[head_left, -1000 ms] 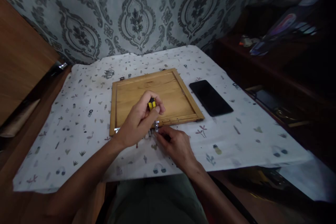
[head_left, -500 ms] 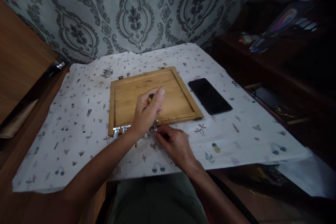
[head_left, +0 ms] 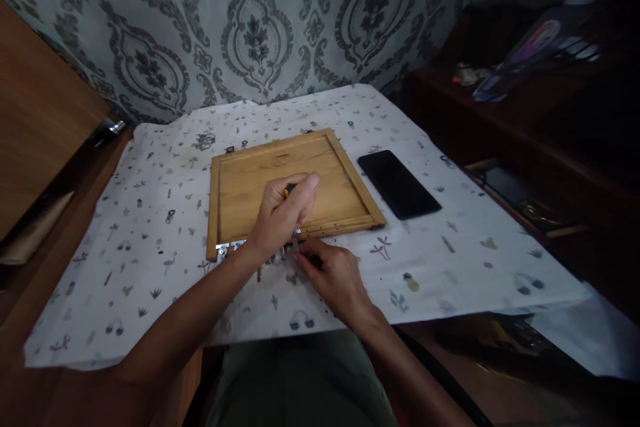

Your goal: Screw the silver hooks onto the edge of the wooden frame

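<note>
A wooden framed panel (head_left: pixel 280 160) lies flat on the cloth-covered table. My left hand (head_left: pixel 285 210) is closed in a fist above its near edge, around a screwdriver (head_left: pixel 290 189). Only the black and yellow handle end shows; my hand hides most of the tool. Just below, my right hand (head_left: pixel 333 273) pinches a small metal hinge (head_left: pixel 296 239) at the panel's near edge. My fingers partly cover it. Further left along that edge sit more metal hinges (head_left: pixel 223 250), partly behind my left wrist.
A black phone (head_left: pixel 399 184) lies right of the panel. The patterned white cloth (head_left: pixel 440 260) covers the table up to the wallpapered wall (head_left: pixel 255 33). On a dark cabinet at the right stands a clear bottle (head_left: pixel 535 43). A wooden board (head_left: pixel 45 120) rises at the left.
My left fist has shifted slightly down and to the right on the screwdriver handle. My right hand keeps its pinch on the hinge, and the panel stays in place.
</note>
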`<state>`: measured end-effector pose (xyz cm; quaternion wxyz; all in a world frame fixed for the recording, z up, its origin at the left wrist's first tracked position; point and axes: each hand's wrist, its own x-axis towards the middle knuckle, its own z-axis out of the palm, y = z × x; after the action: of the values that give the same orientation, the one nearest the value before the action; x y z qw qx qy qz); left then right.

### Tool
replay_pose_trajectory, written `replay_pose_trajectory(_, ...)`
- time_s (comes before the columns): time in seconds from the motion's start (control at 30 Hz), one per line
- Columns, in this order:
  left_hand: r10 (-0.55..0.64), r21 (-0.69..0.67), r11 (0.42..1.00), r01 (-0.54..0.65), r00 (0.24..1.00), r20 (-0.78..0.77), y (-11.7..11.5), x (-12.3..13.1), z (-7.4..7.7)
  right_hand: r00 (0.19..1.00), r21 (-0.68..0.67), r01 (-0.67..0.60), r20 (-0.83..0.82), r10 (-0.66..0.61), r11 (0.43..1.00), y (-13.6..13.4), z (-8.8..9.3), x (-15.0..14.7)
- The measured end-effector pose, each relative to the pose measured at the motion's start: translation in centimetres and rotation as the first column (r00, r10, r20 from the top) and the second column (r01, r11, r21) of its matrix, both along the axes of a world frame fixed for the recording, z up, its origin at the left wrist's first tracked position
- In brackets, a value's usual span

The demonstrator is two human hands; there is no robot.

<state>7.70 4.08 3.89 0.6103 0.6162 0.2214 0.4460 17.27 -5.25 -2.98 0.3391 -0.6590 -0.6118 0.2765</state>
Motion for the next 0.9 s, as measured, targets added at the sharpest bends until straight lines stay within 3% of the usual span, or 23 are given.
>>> replay_pose_trajectory(0.17, 0.158, -0.015, 0.987, -0.158, 0.973, 0.166, -0.1, -0.5, 3.1, 1.0, 0.005, -0.004, -0.026, 0.004, 1.0, -0.1, 0.1, 0.0)
replay_pose_trajectory(0.3, 0.213, 0.012, 0.976, -0.218, 0.964, 0.16, -0.5, -1.0, 5.0, 0.999, 0.025, 0.011, -0.031, -0.011, 1.0, 0.0, -0.1, 0.0)
replay_pose_trajectory(0.43, 0.176, 0.009, 0.984, -0.178, 0.978, 0.111, -1.0, -1.1, 3.6, 1.0, 0.017, 0.004, -0.026, -0.003, 1.0, 0.0, -0.3, 0.0)
replay_pose_trajectory(0.57, 0.235, -0.022, 0.972, -0.234, 0.968, 0.088, -1.1, -1.1, 2.2, 1.0, 0.001, -0.001, -0.017, 0.001, 1.0, 0.0, -0.1, 0.0)
replay_pose_trajectory(0.9, 0.316, -0.074, 0.948, -0.311, 0.946, 0.067, -1.4, -0.6, 1.1, 1.0, 0.024, 0.008, -0.029, -0.007, 1.0, 0.0, -0.1, -0.1)
